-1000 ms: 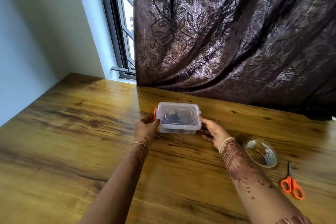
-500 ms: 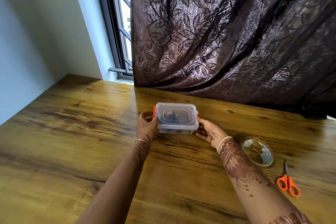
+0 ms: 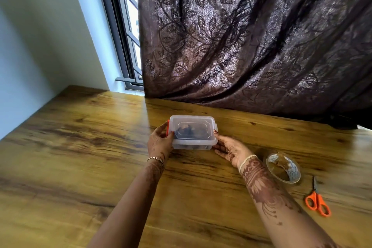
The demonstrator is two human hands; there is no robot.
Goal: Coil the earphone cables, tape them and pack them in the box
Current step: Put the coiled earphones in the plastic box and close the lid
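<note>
- Gripping the box (image 3: 193, 141) at both ends: left hand (image 3: 160, 144) at its 9 o'clock, right hand (image 3: 230, 149) at 4 o'clock.
- Box lidded; dark contents (image 3: 188, 132) inside, indistinct.

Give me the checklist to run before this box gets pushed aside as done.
1. Lid on the box: ok, it sits flat on top.
2. Dark contents under the lid: present; whether coiled and taped, cannot tell.
3. Red latch at the left end closed: cannot tell.
4. Left hand and right hand grip the box's two ends: ok.
5. Tape roll and scissors lie apart from the box, to its right on the table: ok.
</note>
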